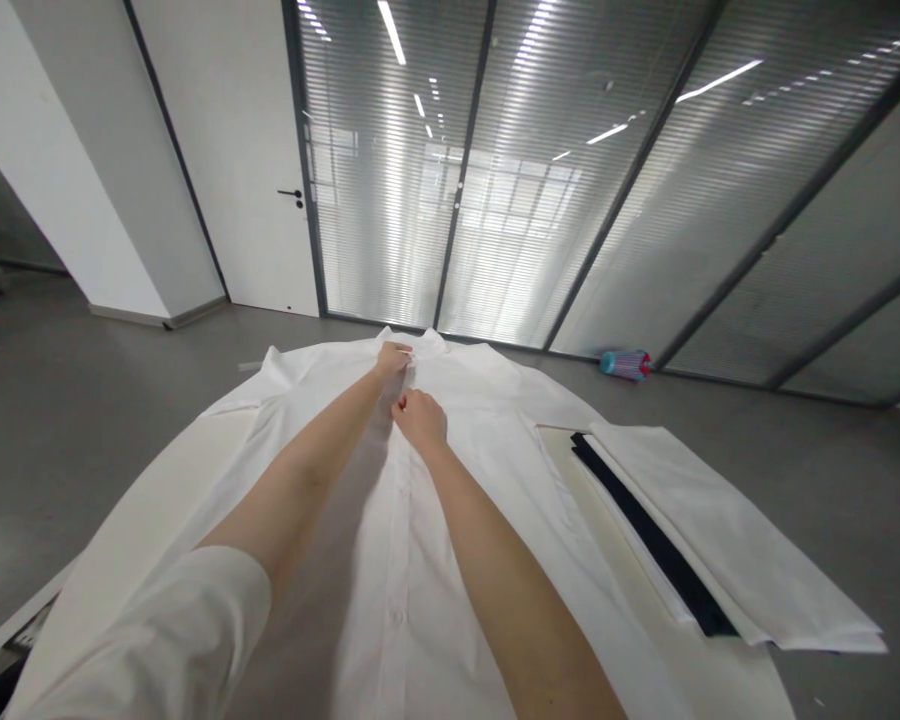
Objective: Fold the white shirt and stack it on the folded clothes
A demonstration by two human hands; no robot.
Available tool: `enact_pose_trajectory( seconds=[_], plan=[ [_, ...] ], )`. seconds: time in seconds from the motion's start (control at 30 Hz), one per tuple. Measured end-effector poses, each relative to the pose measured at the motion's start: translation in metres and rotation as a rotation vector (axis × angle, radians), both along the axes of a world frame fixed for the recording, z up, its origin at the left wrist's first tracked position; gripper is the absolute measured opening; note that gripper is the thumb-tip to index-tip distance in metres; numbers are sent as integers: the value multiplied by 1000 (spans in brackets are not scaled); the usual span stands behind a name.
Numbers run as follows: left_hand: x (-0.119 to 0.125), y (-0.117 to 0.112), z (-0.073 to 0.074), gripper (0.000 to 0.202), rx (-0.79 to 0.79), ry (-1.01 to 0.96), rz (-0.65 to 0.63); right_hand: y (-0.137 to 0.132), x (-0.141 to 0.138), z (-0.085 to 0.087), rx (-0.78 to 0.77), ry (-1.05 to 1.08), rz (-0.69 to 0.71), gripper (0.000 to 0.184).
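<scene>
A white button-up shirt point(480, 460) lies spread front side up, its collar at the far edge of the table and its button strip running toward me. Close to the collar, my left hand point(394, 358) pinches the shirt's front edge. Just below and to the right, my right hand point(420, 418) has its fingers closed on the button strip in the upper chest area. Any button between the fingers is too small to make out. Farther down the strip, a small button shows. Both forearms reach across the shirt.
Folded white and dark fabric point(727, 540) lies on the right of the cream table point(202, 450), partly past its edge. A blue and red patterned object point(625, 364) is on the grey floor by the glass partition. A white door point(247, 180) stands behind.
</scene>
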State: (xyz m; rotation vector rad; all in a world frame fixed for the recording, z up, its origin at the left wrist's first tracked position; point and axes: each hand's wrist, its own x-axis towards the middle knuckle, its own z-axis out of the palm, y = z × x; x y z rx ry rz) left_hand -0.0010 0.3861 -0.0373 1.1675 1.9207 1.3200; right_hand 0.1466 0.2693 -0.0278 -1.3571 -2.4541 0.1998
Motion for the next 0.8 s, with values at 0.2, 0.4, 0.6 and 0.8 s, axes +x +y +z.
enact_pose_trajectory(
  seconds=[0.2, 0.4, 0.6, 0.8],
  plan=[
    [2, -3, -4, 27, -29, 204, 130, -1, 0, 1, 24, -13, 12, 19],
    [8, -2, -7, 30, -3, 300, 229, -2, 0, 1, 31, -31, 6, 18],
    [8, -3, -12, 20, 61, 315, 241, -1, 2, -1, 49, -17, 21, 16],
    [1, 7, -21, 27, 180, 255, 258, -2, 2, -1, 54, -9, 24, 17]
  ],
)
